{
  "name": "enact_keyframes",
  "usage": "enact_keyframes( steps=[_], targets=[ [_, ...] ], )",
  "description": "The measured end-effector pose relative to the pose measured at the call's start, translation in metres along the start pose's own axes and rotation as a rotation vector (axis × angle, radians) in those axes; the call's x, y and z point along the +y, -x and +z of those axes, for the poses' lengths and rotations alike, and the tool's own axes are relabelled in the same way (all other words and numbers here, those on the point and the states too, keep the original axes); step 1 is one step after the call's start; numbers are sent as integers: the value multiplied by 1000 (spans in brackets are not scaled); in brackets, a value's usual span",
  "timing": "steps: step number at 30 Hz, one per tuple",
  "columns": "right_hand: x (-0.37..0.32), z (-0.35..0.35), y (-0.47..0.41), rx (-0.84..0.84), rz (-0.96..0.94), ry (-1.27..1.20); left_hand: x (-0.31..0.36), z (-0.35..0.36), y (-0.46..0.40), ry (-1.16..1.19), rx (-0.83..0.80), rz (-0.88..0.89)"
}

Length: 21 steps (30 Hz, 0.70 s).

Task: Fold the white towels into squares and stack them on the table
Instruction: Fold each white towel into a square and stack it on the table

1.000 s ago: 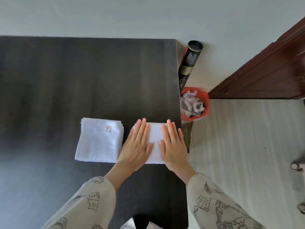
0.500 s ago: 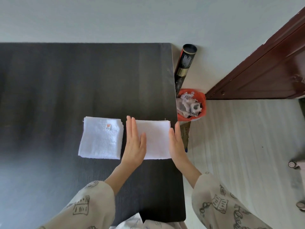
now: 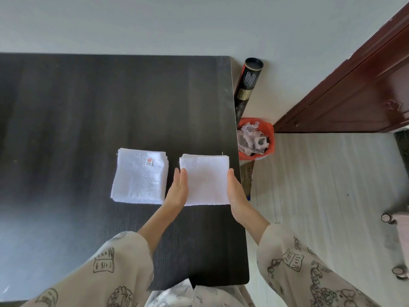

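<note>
Both hands, formerly flat atop folded towel (image 3: 205, 180), now flanking it.

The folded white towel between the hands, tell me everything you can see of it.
The folded white terry towel lies flat as a near-square near the right edge of the dark wooden table, layers showing along its far edge. The left hand and right hand flank its sides with straight fingers. No label shows.

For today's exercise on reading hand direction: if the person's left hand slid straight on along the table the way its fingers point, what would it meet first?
Probably nothing on the table. The left hand points away from the person, along the gap between the tagged towel stack and the folded towel. Beyond lies bare dark table, then the wall.
</note>
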State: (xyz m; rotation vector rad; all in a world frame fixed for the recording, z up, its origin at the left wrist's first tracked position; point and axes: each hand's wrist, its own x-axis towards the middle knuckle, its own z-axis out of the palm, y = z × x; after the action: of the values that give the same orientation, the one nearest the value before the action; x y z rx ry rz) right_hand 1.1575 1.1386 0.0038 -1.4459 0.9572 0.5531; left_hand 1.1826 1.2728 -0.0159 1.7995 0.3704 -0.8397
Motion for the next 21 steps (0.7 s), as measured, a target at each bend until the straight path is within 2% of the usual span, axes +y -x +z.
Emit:
enact_keyframes(
  steps=[2,5,7,10,13,17,21],
  targets=[
    [-4,-1,5,33,21,-45,11,3,3,-210,105,117],
    [1,-8,10,120,122,-229,30,-1,-6,-533,214,430],
    [8,-11,13,151,237,-424,45,-6,-25,-834,129,519],
    [23,-8,16,84,481,-698,69,-2,-47,-1162,-48,493],
    [25,5,22,-34,591,-842,76,4,-59,-1240,-105,438],
    [21,16,17,17,622,-1157,67,4,-67,-1242,-116,393],
    [16,18,18,-47,576,-1317,62,3,-68,-1181,-117,361]
  ],
)
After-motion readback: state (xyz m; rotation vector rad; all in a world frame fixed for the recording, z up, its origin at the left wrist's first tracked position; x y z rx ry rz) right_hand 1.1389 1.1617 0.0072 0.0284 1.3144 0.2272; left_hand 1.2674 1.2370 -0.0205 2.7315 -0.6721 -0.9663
